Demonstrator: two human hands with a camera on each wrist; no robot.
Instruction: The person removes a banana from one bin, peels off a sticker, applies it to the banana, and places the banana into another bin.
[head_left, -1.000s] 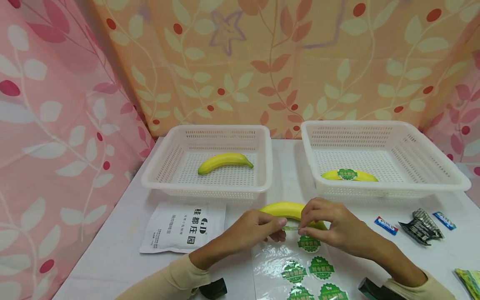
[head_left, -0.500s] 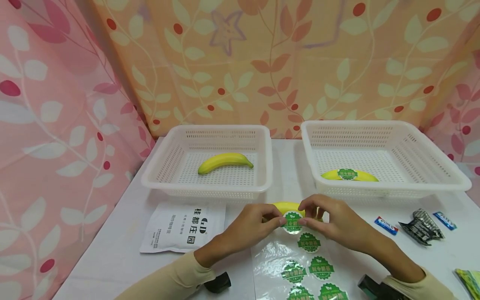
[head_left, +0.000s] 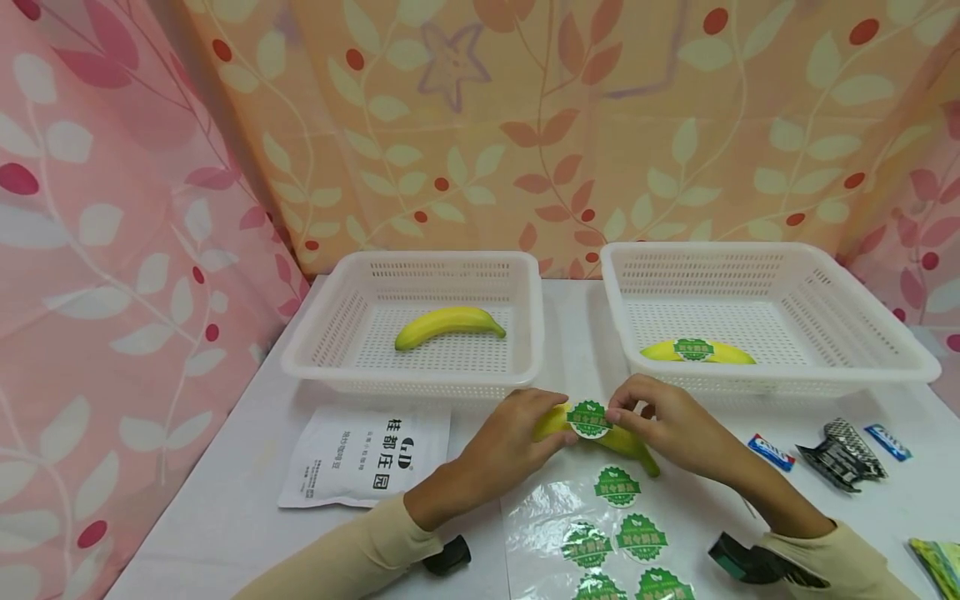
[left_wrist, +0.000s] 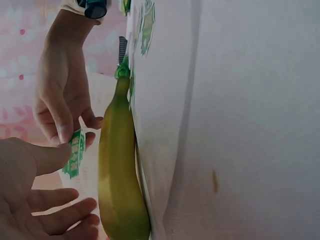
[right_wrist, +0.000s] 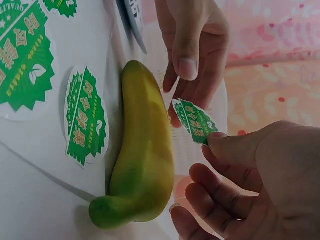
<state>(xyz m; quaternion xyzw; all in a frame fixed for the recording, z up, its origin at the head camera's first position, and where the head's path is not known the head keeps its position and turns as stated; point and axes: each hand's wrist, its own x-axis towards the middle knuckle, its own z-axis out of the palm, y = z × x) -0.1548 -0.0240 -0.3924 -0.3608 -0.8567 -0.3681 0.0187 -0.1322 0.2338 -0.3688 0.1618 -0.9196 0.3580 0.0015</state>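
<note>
Green sticker [head_left: 589, 419] is sitting pinched in R hand [head_left: 677, 429], L hand [head_left: 498, 448] hovering opp. w/ fingers apart, banana [right_wrist: 143, 150] lying just under grip.

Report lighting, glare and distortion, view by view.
Head: brightest view, white glare on the sticker sheet, the right basket stretched toward the picture's edge; left wrist: dim and turned sideways, the banana in dull light; right wrist: also dim and sideways, a soft shadow on the table by the banana's stem.
</note>
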